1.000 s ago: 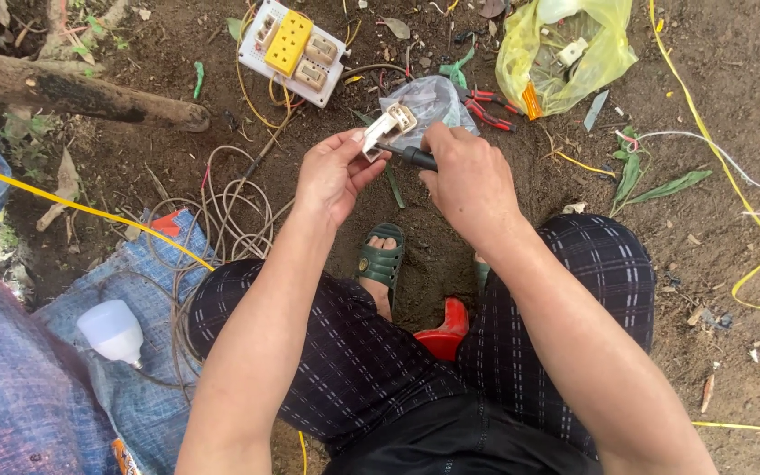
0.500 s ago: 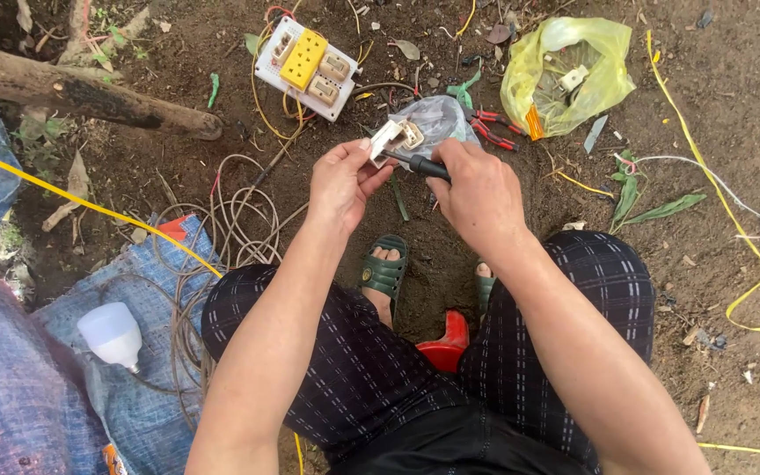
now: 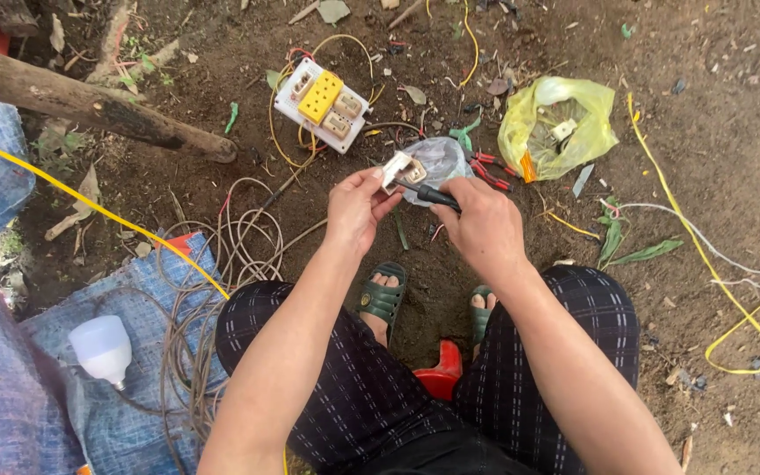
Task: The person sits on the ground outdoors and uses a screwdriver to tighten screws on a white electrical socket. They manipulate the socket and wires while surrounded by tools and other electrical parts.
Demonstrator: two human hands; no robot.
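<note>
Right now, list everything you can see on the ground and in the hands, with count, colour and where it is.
Small socket part: one, beige and white, pinched in the left hand.
Screwdriver: one, black handle, in the right hand, tip at the socket part.
Socket board: one, white with a yellow and beige inserts, on the dirt above the hands.
Clear bag: one, behind the hands.
Yellow bag: one, upper right, small parts inside.
Pliers: one, red handles, beside the clear bag.
Log: one, brown, upper left.
Wire coil: one, grey-brown, left of the knees.
Bulb: one, white, on the blue tarp.
Yellow wires: several, right and left.
Sandals: two, green.
Left hand; right hand.
</note>
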